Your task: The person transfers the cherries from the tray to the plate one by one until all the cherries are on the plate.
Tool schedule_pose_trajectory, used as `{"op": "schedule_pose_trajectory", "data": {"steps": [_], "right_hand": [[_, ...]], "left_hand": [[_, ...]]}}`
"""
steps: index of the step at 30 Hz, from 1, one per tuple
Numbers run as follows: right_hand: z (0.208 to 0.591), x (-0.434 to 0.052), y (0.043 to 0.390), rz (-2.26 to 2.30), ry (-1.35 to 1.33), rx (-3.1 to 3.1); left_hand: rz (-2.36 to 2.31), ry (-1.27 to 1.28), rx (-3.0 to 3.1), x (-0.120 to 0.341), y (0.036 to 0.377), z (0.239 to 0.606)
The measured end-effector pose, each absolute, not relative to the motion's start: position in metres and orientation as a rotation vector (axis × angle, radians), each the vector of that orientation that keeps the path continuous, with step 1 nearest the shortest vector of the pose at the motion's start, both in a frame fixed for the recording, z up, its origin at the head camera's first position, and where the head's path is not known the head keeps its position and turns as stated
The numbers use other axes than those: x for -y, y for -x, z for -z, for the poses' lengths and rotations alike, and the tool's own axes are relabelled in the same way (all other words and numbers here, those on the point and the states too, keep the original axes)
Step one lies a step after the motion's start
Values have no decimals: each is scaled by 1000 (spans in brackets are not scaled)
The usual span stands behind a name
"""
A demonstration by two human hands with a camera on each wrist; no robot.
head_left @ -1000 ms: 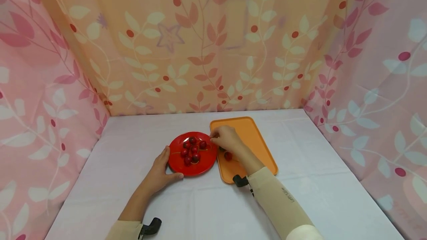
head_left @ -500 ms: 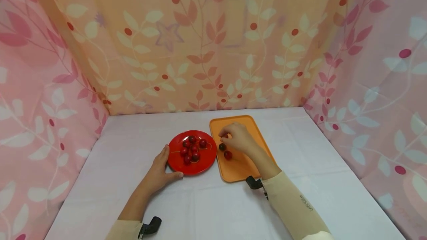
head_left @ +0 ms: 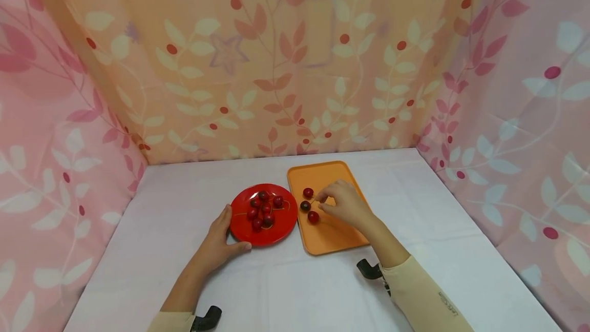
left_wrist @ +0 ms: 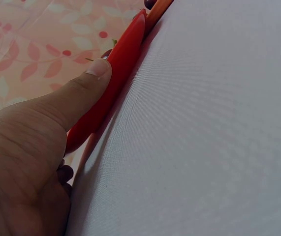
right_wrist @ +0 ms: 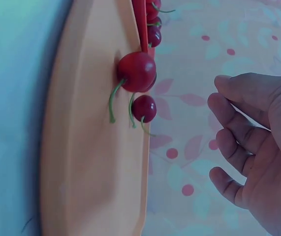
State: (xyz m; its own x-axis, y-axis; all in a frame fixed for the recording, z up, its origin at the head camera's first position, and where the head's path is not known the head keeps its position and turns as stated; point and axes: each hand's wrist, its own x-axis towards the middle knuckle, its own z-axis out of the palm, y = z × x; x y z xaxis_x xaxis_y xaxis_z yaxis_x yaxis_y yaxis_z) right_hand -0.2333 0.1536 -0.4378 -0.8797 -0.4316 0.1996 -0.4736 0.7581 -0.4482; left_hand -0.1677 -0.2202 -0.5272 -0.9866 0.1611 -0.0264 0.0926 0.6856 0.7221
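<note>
Two hands work low in the head view, on a white bench (head_left: 295,291). Nearest, lower left of centre, the left hand (head_left: 220,242) rests with relaxed fingers against the rim of the red plate (head_left: 239,229), thumb laid along its near edge, just as it did a second ago; it steadies the plate without gripping it. Right of centre, the right hand (head_left: 343,205) hangs over the orange tray (head_left: 332,240) with fingers loosely spread and nothing in them; half a second ago it pinched a cherry by the stem. That cherry (head_left: 308,192) now lies on the tray, making three with the dark one (head_left: 305,205) and the red one (head_left: 313,216), so one more fruit seems to have crossed over. Farther left, six or so cherries (head_left: 264,210) remain on the plate.
</note>
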Motion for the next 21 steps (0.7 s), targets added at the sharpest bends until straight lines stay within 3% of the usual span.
{"op": "schedule_pose_trajectory", "data": {"steps": [21], "right_hand": [[471,-186,227,-878,-719,2941]], "left_hand": [[-1158,-195,-2826,220,170,530]]}}
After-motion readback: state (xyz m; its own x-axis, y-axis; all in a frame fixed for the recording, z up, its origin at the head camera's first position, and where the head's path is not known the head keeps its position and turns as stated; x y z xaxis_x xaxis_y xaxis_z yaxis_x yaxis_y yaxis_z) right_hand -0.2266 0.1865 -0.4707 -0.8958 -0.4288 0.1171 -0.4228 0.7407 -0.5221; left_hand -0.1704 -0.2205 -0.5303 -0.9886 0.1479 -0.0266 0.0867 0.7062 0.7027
